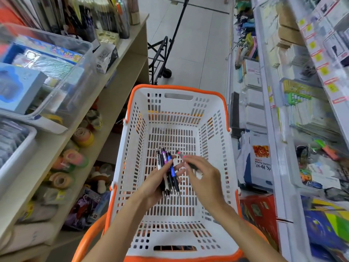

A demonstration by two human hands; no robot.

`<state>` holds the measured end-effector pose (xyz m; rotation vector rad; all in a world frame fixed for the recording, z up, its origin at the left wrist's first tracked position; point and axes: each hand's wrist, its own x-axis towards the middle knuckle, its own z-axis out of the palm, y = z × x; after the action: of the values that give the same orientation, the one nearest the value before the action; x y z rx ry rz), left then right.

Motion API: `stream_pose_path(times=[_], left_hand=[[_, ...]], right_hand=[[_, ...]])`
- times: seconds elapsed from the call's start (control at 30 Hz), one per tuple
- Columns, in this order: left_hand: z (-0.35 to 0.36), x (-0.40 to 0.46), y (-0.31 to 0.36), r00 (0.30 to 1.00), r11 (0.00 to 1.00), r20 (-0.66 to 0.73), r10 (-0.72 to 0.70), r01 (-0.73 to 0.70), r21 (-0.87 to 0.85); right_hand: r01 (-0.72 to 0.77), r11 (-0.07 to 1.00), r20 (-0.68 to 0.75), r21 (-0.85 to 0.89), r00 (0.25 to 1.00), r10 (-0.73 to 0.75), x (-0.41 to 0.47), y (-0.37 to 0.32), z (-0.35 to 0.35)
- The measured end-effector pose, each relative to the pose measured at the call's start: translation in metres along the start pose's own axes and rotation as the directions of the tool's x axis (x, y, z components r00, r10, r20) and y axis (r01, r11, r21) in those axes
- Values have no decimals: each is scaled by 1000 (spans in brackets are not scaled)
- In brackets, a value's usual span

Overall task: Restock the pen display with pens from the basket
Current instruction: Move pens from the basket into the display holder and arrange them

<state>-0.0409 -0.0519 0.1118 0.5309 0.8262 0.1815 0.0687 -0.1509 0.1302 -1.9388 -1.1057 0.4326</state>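
Head view looks down into a white plastic basket (130, 148) with an orange rim, its walls and floor full of little slots. Over the middle of the basket, the left hand (156, 183) curls its fingers around a bunch of pens (168, 173). I count about four, but they overlap, so I cannot be sure. Their long sides run up and down the frame, with the shiny metal tips pointing to the bottom and the click ends to the top. One is blue, one has purple, one is white. Just to the right, the right hand (204, 178) pinches one pen (186, 160) between thumb and fingers. It is dark with a pink part, tilted, its far end pointing to the upper left of the frame.
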Motion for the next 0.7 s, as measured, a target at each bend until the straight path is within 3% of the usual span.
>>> stream_pose_path(times=[0.1,0.2,0.27,0.37,0.4,0.43,0.47,0.53,0.7], left_hand=[[-2,3,0,1000,1000,-16,-14,14,-1],[-3,3,2,1000,997,-6,-1,2,73],[-4,1,5,1000,990,-6,7,-6,138],[-3,-5,11,996,950,68,-58,35,309],[-4,-7,12,991,929,92,-97,58,365],[-4,-8,15,984,905,115,-135,75,419],[-4,-10,18,976,880,136,-172,91,467],[-5,-11,24,957,840,168,-238,116,530],[-11,-12,31,899,773,249,-361,139,620]], right_hand=[[151,970,204,-192,973,-111,-14,4,14],[212,956,342,-205,930,-133,-22,3,12],[165,978,283,-129,951,-123,-19,-4,7],[93,992,31,-88,995,-90,5,-9,0],[14,996,62,-85,998,-9,17,-11,-3],[-104,992,192,-77,974,117,31,-13,-7],[-232,970,367,-68,898,241,42,-14,-10],[-359,932,599,-61,733,321,59,-11,-15],[-373,927,690,-33,663,291,76,-5,-27]])
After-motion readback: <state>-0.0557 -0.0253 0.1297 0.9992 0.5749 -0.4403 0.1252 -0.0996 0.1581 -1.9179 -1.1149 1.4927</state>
